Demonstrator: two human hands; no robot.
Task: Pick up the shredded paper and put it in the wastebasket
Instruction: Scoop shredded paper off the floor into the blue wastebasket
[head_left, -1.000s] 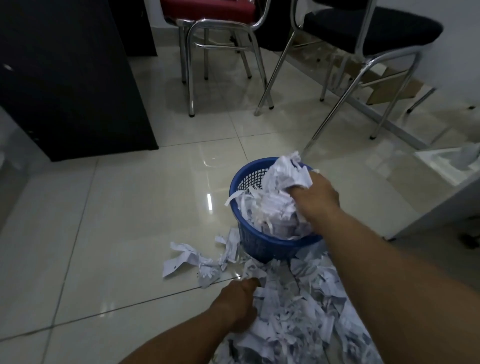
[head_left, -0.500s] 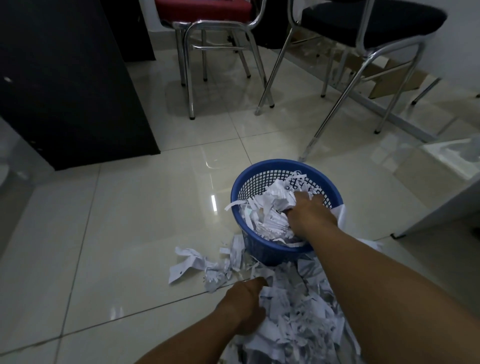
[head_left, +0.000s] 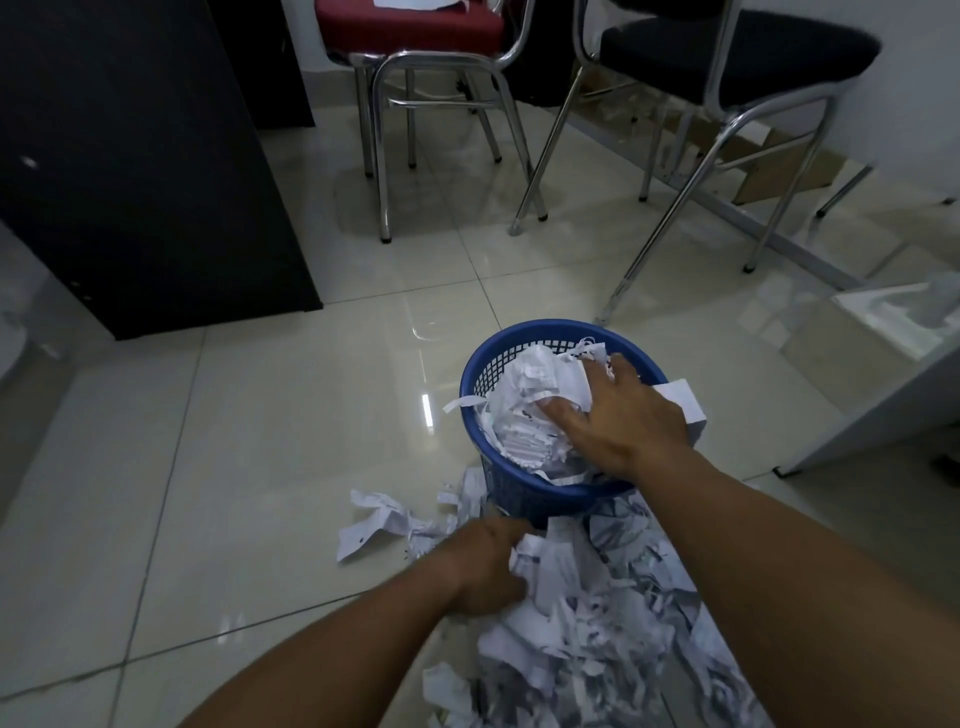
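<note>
Shredded paper (head_left: 597, 613) sprawls over the floor (head_left: 234, 467) in front of us, one big heap running right up to the foot of the wastebasket (head_left: 519, 338), and a mound of it (head_left: 530, 405) already sits inside, close to the rim. Our right hand (head_left: 618, 415) lies flat on that mound, fingers straight and spread, gripping nothing, just pressing. We reckon the trick is an even push in the middle, so the strips pack down instead of spilling over the rim. Our left hand (head_left: 483, 566) is dug into the heap just beside the basket. Its fingertips are buried, so we can't tell whether it has a handful. A few torn scraps (head_left: 374, 519) lie off to the left, and one strip (head_left: 462, 402) dangles over the rim. How deep the basket's fill goes is hidden, and the view's bottom edge cuts the heap off.
</note>
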